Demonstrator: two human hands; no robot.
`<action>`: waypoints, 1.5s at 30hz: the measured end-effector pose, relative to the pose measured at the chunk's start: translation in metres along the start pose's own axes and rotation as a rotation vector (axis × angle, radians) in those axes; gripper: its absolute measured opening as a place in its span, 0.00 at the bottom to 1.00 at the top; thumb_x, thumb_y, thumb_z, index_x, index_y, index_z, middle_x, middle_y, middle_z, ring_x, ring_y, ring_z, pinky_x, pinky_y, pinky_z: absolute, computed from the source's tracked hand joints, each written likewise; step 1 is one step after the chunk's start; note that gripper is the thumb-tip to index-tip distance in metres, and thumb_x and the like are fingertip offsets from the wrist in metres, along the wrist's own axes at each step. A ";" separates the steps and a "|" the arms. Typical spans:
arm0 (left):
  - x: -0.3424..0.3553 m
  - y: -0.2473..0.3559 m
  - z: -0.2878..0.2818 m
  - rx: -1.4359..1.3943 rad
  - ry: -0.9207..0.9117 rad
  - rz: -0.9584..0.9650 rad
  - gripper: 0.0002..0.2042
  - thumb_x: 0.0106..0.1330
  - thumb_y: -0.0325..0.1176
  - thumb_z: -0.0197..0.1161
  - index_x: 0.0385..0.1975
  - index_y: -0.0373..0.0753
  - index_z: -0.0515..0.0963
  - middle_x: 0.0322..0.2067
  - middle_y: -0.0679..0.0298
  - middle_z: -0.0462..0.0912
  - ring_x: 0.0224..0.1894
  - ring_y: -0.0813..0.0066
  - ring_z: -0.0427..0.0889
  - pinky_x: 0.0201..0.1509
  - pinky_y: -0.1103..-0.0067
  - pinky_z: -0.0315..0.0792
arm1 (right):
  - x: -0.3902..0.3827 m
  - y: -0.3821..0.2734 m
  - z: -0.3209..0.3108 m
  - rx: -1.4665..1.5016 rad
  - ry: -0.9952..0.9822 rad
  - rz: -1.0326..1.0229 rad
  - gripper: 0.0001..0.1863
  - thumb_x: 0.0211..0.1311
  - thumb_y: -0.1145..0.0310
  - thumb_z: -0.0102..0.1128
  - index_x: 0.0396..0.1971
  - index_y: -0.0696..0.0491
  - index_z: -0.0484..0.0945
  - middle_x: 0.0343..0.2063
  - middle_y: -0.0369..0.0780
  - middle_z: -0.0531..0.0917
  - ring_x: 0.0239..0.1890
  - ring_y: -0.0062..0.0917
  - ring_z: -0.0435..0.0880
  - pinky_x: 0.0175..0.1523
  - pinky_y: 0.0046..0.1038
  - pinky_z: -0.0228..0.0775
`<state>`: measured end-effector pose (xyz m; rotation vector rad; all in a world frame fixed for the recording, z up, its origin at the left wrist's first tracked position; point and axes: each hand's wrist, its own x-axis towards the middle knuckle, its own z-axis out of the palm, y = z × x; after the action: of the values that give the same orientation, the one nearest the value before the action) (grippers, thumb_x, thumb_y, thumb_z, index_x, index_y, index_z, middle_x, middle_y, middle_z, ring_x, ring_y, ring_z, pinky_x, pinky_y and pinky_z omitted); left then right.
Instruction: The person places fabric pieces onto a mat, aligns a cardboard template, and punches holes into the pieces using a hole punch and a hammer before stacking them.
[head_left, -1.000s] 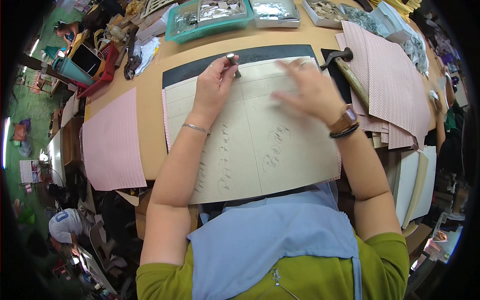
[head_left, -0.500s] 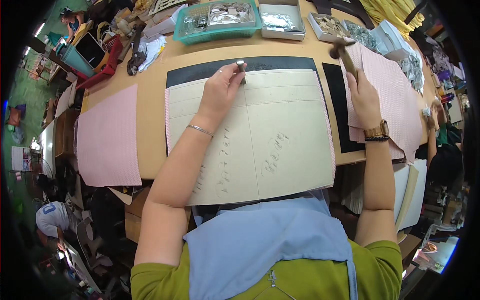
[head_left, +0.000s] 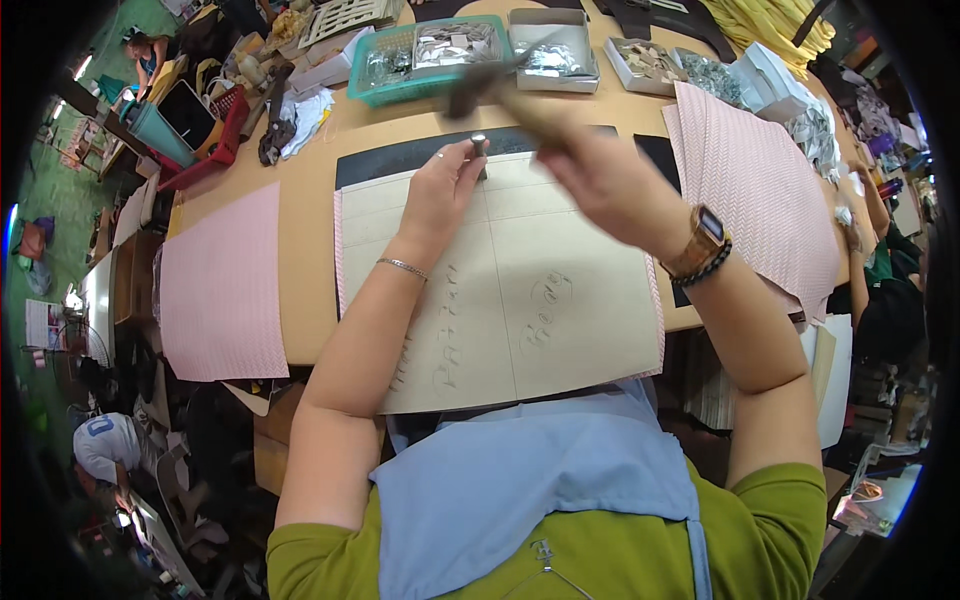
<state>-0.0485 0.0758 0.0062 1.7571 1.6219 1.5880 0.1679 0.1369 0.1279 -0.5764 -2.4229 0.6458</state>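
Observation:
My left hand [head_left: 447, 190] pinches a short metal punch [head_left: 479, 149], held upright near the far edge of a cream pattern sheet [head_left: 470, 300] with pencil lines and writing. Under the sheet lies pink woven material [head_left: 339, 240], its edges showing at both sides, and beneath that a dark board [head_left: 400, 160]. My right hand [head_left: 610, 185] grips a hammer [head_left: 500, 95] by its handle. Motion smears the hammer; its head is up in the air, just above and beyond the punch, apart from it as far as I can see.
Pink sheets lie at the left [head_left: 222, 290] and in a stack [head_left: 750, 190] at the right. Along the back stand a teal basket [head_left: 375, 97] and white boxes [head_left: 553, 83] of small metal parts. A red basket [head_left: 215, 150] sits at the far left. Other people work on both sides.
My right hand has swung the hammer left, from over the right-hand pink stack to above the punch. My left hand and the punch have stayed at nearly the same spot on the sheet.

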 end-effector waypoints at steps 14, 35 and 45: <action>0.005 -0.016 -0.021 -0.421 0.187 -0.293 0.07 0.80 0.34 0.45 0.48 0.37 0.64 0.37 0.62 0.80 0.35 0.74 0.81 0.43 0.78 0.76 | -0.094 0.117 -0.042 -0.578 0.218 0.376 0.22 0.67 0.61 0.63 0.58 0.53 0.75 0.47 0.51 0.84 0.47 0.48 0.84 0.50 0.41 0.76; -0.078 -0.008 -0.128 0.312 0.404 -0.271 0.14 0.75 0.36 0.61 0.51 0.34 0.75 0.43 0.63 0.83 0.34 0.80 0.77 0.38 0.81 0.73 | -0.130 0.010 -0.016 1.007 0.303 0.535 0.23 0.75 0.71 0.56 0.66 0.59 0.66 0.56 0.40 0.81 0.56 0.19 0.80 0.60 0.24 0.73; -0.099 0.011 -0.139 -0.141 0.422 -0.572 0.13 0.73 0.34 0.64 0.52 0.36 0.77 0.47 0.63 0.85 0.40 0.88 0.78 0.33 0.89 0.70 | -0.140 0.097 -0.161 0.757 1.219 0.570 0.22 0.77 0.60 0.51 0.62 0.58 0.73 0.57 0.41 0.81 0.55 0.30 0.81 0.62 0.31 0.72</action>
<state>-0.1332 -0.0719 0.0147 0.8019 1.9039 1.7794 0.3962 0.1911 0.1339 -0.9400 -0.7886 0.9661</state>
